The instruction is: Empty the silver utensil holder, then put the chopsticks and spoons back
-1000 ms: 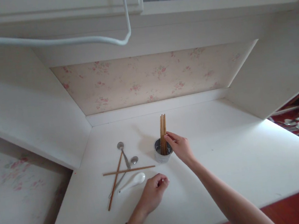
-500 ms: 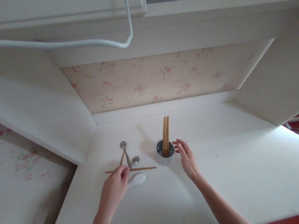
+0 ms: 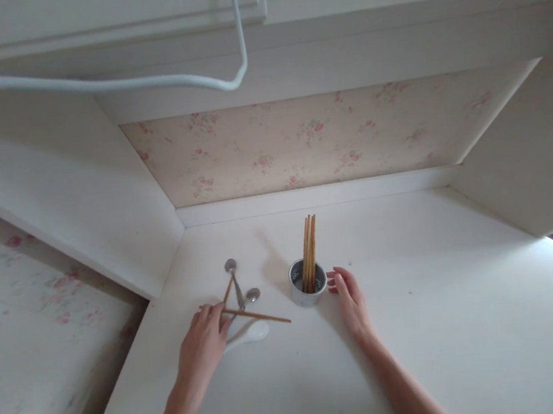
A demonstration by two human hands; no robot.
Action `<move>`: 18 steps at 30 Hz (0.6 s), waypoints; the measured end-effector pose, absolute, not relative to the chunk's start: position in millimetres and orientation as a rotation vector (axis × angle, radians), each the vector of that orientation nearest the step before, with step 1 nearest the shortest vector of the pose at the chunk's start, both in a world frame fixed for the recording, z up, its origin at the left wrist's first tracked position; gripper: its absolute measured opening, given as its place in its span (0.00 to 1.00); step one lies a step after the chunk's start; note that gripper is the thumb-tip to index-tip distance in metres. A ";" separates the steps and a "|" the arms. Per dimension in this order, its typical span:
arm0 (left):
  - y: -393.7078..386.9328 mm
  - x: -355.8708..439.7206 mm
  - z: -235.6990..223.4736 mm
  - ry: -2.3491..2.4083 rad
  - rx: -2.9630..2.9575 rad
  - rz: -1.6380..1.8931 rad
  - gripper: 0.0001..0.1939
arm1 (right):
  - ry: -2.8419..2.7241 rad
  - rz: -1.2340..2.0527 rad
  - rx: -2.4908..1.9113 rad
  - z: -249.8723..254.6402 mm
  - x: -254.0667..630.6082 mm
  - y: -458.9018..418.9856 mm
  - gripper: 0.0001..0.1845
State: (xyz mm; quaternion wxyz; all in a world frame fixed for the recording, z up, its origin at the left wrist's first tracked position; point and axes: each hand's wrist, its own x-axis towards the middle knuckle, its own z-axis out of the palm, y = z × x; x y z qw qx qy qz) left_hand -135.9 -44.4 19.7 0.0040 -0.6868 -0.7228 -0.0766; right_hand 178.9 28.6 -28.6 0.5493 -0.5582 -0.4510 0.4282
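white tabletop [image 3: 446, 320], slim brown chopstick [image 3: 258, 315] pinched in left hand [image 3: 202, 337], right hand [image 3: 353, 306] empty, half-uncurled beside cup [image 3: 307, 299]

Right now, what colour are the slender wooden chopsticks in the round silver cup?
The chopsticks are golden brown, as the head view shows.

The left grip [image 3: 203, 333] pinches a loose chopstick [image 3: 262, 315] near metal spoons [image 3: 253, 295]; the right grip [image 3: 351, 302] is just beside a cup [image 3: 308, 300] of standing chopsticks [image 3: 311, 250].

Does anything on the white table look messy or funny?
A little: two metal spoons and a chopstick lie jumbled near a white spoon, and the left hand holds another chopstick slanted over them, while other chopsticks stand bundled in the cup. I see no spills.
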 end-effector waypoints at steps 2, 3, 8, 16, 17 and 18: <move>-39.2 -134.3 21.7 -2.107 -2.281 -0.272 0.15 | -1.073 1.015 -1.335 -29.6 179.4 28.4 0.20; -36.2 -133.5 22.8 -2.048 -2.337 -0.280 0.15 | -1.076 1.016 -1.341 -29.8 179.6 28.2 0.20; -22.5 -130.7 30.1 -1.972 -2.510 -0.235 0.12 | -1.089 1.013 -1.343 -27.1 179.6 26.9 0.20; -9.2 -130.5 56.3 -1.962 -2.490 -0.677 0.13 | -1.073 0.995 -1.326 -23.6 178.0 26.6 0.20; -7.0 -127.3 64.6 -1.980 -2.456 -0.810 0.13 | -1.078 0.996 -1.324 -23.2 178.0 26.5 0.20; -4.3 -122.6 74.4 -2.015 -2.424 -0.947 0.13 | -1.083 0.998 -1.321 -22.8 178.1 26.3 0.20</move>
